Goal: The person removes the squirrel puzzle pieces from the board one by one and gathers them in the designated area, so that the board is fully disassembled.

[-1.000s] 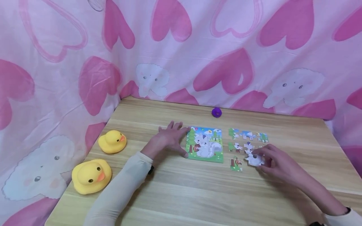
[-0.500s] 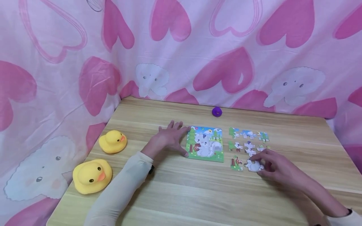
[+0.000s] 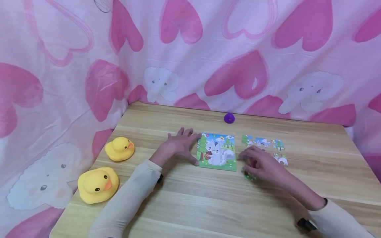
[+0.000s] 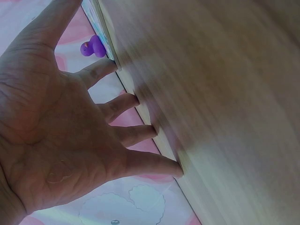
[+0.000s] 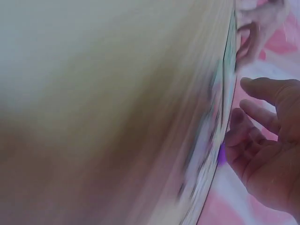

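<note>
My left hand (image 3: 180, 145) rests on the table with fingers spread, its thumb and index fingertip touching the left edge of a square picture board (image 3: 216, 152) showing a grey-white squirrel. In the left wrist view the fingers of my left hand (image 4: 70, 122) stand straight and apart. My right hand (image 3: 265, 165) hovers over the jigsaw pieces (image 3: 262, 142) to the board's right, hiding several of them. Thumb and fingers are parted, loosely bent, and I see nothing between them in the right wrist view, where my right hand (image 5: 272, 145) is beside the blurred pieces.
Two yellow rubber ducks (image 3: 119, 148) sit along the left side of the wooden table (image 3: 190, 205). A small purple toy (image 3: 229, 118) stands near the back edge. Pink heart-print cloth (image 3: 184, 76) hangs behind and at the left.
My right hand has left the white jigsaw piece in the bottom row and moved left, now over the left and middle pieces. My left hand has stayed at the picture board.
</note>
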A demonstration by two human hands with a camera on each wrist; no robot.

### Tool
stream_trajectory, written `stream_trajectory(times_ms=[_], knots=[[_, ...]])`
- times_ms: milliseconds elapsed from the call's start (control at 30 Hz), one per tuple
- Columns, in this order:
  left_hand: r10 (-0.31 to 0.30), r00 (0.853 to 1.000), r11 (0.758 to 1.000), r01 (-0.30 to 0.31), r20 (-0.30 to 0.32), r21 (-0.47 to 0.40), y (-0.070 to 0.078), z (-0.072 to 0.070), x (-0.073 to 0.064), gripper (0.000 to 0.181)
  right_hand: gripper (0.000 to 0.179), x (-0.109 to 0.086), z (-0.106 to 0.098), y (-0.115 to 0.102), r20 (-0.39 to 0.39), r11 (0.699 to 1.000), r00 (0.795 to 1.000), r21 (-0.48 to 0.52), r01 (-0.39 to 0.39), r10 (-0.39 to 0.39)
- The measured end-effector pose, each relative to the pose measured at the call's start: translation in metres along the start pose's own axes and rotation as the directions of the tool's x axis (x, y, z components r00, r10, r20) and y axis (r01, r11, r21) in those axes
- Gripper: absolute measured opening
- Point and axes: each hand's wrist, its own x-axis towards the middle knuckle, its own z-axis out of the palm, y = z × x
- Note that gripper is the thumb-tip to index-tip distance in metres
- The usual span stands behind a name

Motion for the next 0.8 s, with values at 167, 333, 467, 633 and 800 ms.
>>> stream_trajectory(times_ms=[167,333,467,633,800], knots=[[-0.005,1.000,1.000,0.005,0.002,0.006,0.001,0.000,0.001,0.123,0.046,0.026,0.015,-0.022,0.055,0.997,0.998,-0.079,0.001,0.003],[-0.001,1.000,1.000,0.001,0.005,-0.004,0.001,0.000,0.000,0.123,0.052,0.037,0.023,-0.033,0.056,0.991,0.997,-0.126,-0.042,0.049],[-0.007,1.000,1.000,0.007,0.006,-0.003,0.002,0.000,0.001,0.123,0.057,0.040,0.023,-0.035,0.042,0.991,0.997,-0.119,-0.059,0.064],[-0.011,1.000,1.000,0.011,0.008,0.001,0.002,0.000,0.002,0.124,0.068,0.044,0.024,-0.034,0.063,0.993,0.996,-0.111,-0.050,0.058],[-0.015,1.000,1.000,0.015,0.011,0.006,0.002,0.001,0.002,0.124,0.071,0.046,0.023,-0.031,0.081,0.994,0.994,-0.090,-0.064,0.071]])
